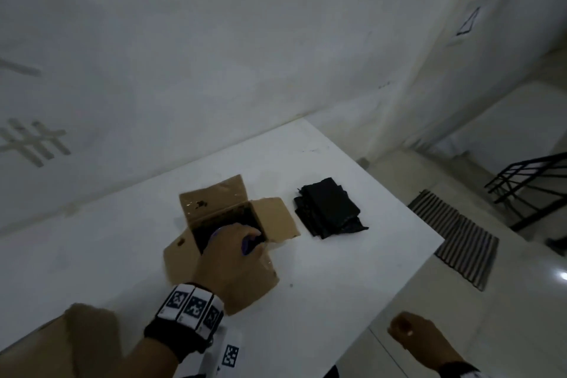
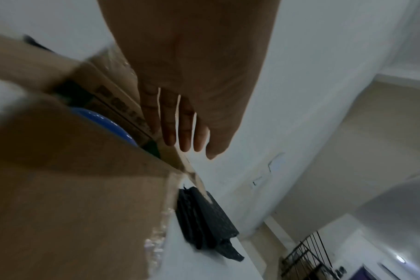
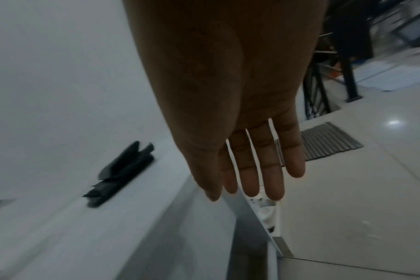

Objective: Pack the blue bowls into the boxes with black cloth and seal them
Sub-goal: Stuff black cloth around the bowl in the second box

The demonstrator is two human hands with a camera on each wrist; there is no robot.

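Left grip point(image 1: 236, 250) spread flat over the blue bowl point(image 2: 103, 123) inside the open box point(image 1: 233, 224), holding nothing; bowl likely light, rigid, slick, best lifted by its rim.

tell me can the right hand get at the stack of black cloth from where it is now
Probably yes. The right hand hangs open off the table's near edge, holding nothing, and only bare tabletop lies between it and the stack of black cloth.
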